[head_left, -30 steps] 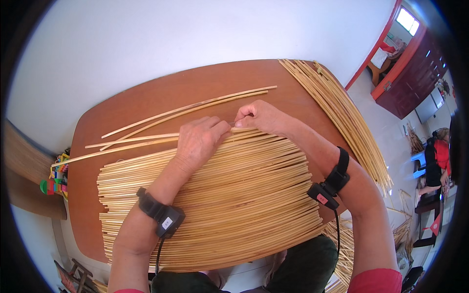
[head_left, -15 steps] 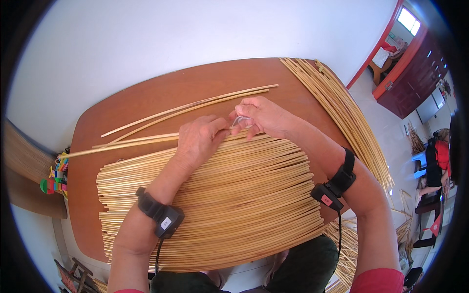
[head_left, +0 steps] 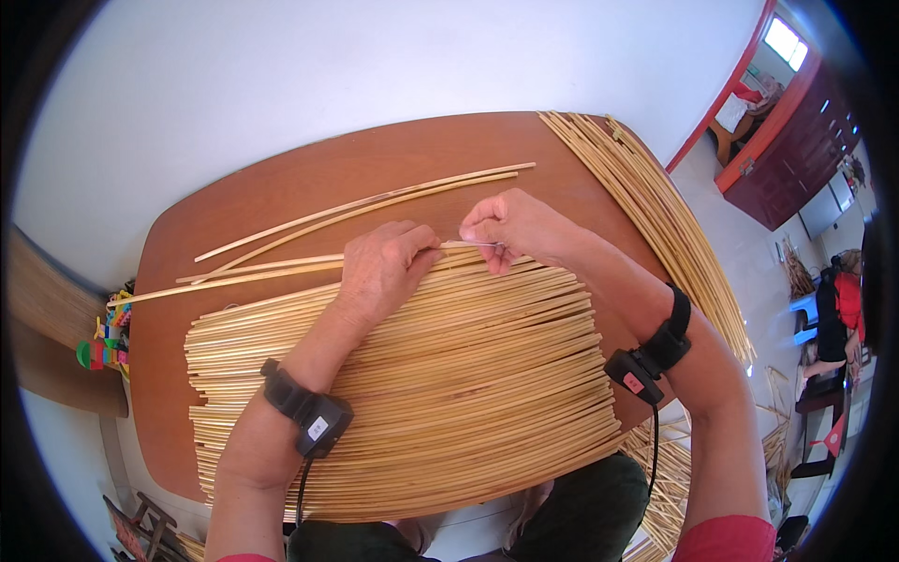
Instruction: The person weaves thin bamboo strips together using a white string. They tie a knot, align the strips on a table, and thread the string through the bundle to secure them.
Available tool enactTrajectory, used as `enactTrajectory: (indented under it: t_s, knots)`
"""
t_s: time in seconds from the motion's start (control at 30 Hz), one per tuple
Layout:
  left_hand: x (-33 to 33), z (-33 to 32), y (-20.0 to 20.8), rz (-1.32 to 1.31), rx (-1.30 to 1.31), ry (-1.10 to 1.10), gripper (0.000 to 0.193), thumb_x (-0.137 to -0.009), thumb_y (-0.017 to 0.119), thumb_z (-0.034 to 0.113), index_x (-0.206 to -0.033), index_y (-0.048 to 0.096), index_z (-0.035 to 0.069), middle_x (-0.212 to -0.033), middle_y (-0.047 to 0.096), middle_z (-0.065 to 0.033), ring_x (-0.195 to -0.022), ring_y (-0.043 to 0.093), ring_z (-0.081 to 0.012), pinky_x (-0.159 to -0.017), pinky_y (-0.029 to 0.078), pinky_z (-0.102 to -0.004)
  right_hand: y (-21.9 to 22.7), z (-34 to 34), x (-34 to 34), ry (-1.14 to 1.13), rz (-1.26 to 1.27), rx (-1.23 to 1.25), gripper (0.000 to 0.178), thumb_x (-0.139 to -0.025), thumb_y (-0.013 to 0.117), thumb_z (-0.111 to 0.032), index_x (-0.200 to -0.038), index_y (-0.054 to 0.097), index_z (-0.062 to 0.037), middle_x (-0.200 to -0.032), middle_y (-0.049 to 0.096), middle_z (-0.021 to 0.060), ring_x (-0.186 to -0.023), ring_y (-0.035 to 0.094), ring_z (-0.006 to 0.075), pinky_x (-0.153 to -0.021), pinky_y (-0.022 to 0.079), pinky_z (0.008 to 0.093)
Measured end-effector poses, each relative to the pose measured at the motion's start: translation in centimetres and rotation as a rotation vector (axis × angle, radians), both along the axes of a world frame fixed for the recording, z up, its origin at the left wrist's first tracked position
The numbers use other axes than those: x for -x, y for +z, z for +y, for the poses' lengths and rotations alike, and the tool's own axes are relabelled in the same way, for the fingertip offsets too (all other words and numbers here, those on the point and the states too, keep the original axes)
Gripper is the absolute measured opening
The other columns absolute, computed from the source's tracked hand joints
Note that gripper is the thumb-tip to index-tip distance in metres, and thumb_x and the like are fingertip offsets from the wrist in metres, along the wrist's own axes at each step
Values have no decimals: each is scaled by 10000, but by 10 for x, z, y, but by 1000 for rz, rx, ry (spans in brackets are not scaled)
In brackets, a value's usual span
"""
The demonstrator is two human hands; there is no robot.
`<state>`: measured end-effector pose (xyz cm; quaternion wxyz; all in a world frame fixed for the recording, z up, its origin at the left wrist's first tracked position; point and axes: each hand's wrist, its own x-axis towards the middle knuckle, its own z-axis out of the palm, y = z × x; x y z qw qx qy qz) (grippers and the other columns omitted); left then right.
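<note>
A mat of straight yellow reed stalks (head_left: pixel 449 375) lies across the table in front of me, its near edge over my lap. At its far edge, my left hand (head_left: pixel 382 267) is closed on the outermost stalks, thumb and fingertips pressed together; two long stalk ends (head_left: pixel 234 276) stick out to its left. Just to the right, my right hand (head_left: pixel 513 230) pinches a thin white string (head_left: pixel 473 244), which runs taut toward my left fingertips. Whether the left fingers also grip the string is hidden.
Two loose stalks (head_left: pixel 365 204) lie beyond my hands on the brown table (head_left: pixel 309 169). A thick bundle of stalks (head_left: pixel 655 215) rests along the table's right side. More stalks (head_left: pixel 660 468) are on the floor at right. A white wall (head_left: pixel 375 66) stands behind the table.
The string, looped in my right fingers before, is now drawn straight. My right hand has shifted slightly right, away from the left, which stays at the stalks.
</note>
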<state>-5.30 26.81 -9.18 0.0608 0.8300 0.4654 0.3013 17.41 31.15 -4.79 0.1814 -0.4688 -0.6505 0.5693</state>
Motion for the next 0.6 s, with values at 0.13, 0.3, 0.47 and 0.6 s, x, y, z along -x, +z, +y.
enactTrajectory:
  t_s: [0.13,0.3,0.47,0.6]
  knots:
    - [0,0,0,-7,48,0,117,-879,714,215,-886,668,108,-818,666,-44,-830,666,-262,-674,518,-416,4,5,-7,54,-61,66,232,-983,640,-204,-978,684,23,-661,569,19,-594,586,116,-556,515,254]
    - [0,0,0,-24,49,8,114,-885,708,215,-896,673,107,-829,676,-46,-828,675,-265,-675,524,-415,-5,12,-7,169,-5,125,230,-962,659,-233,-963,698,-6,-714,594,41,-650,565,130,-600,502,275]
    - [0,1,-2,-62,57,4,101,-889,705,186,-944,687,104,-889,677,-52,-822,680,-273,-674,534,-420,-21,12,6,-2,345,126,253,-970,633,-261,-1049,673,-24,-933,642,55,-854,589,135,-664,517,300]
    - [-3,1,-6,-115,49,12,112,-870,717,132,-973,695,96,-1002,667,-63,-843,683,-285,-683,542,-422,-35,17,19,-77,406,65,260,-985,596,-246,-1077,655,-10,-996,648,66,-931,602,147,-672,520,299]
